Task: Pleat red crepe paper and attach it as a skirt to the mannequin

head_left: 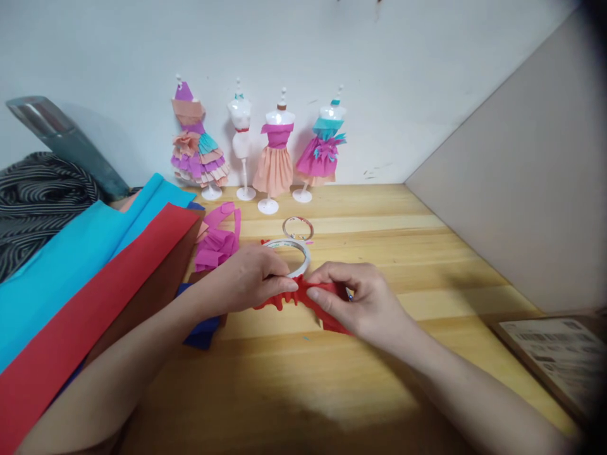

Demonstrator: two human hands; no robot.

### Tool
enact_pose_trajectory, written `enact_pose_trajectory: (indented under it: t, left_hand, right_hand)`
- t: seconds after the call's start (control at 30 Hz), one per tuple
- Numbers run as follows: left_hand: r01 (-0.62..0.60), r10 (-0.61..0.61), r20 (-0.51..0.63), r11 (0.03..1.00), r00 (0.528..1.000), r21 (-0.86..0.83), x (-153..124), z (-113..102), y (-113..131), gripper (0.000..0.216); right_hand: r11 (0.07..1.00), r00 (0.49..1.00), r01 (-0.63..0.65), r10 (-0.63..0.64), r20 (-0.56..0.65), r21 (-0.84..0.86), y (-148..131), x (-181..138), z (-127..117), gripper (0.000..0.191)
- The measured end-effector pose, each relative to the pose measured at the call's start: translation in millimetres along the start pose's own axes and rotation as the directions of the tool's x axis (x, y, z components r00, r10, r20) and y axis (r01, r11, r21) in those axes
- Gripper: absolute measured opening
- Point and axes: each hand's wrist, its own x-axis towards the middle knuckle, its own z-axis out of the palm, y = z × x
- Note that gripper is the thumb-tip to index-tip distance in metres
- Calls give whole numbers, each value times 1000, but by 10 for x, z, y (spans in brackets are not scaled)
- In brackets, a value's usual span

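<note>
In front of me, a strip of red crepe paper [281, 302] is bunched into small ruffles, and its flatter end hangs toward the right. My left hand [244, 278] pinches the gathered part between thumb and fingers. Close beside it, my right hand [358, 294] is closed on the same strip with thumb and forefinger. A whitish tape roll [307, 256] stands out from behind my left fingers; whether they grip it too is hidden. A small bluish, shiny thing shows at my right palm, too little of it to name.
Four dress-form stands, one with a pink and peach paper dress [277, 161], line the wall. A thin ring [298, 219] lies behind the tape. Left are pink paper pieces [218, 246], a red sheet [109, 303], blue sheets [61, 272] and a bottle [71, 145]. A cardboard box [554, 354] sits right.
</note>
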Motion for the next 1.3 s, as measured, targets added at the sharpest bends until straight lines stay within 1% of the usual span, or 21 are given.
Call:
enact_pose_trajectory:
  t: [0.1,0.17,0.3,0.43,0.53,0.7,0.93,1.0,1.13,1.3]
  left_hand:
    - [-33,33,-13,999,999,21,-4,1,10,42]
    - [-39,40,-7,999,999,18,-4,-1,16,43]
    - [-33,33,-6,999,999,21,-5,-15,30,43]
    - [-41,41,-7,999,999,9,-3,-22,33,40]
    - [-33,33,6,999,999,-2,-6,-20,34,40]
    - [-66,67,-29,997,997,35,-17,-27,49,43]
    - [-90,91,-16,995,996,37,-19,-20,72,44]
    - [-103,104,-18,994,994,36,-19,-14,72,44]
    - [-135,137,-28,989,990,58,-24,-17,73,47]
    - [-209,211,-6,972,977,111,-37,-14,76,55]
  right_hand:
    - [998,999,-43,44,-11,33,32,18,-16,18]
    - [998,998,-63,63,-28,17,64,30,-20,18]
    - [999,997,-44,41,-70,-28,92,28,-8,16]
    - [999,1000,-27,27,-1,35,41,4,17,18]
    - [999,1000,-12,12,5,31,11,-3,20,18]
    - [998,996,-58,59,-73,21,32,15,1,17]
    - [997,987,-82,83,-140,15,52,33,6,22]
    - [995,986,-95,98,-136,30,57,31,9,23]
    - [981,980,-162,172,-100,103,60,31,15,26]
    - [970,970,-196,214,-118,145,87,94,-6,31]
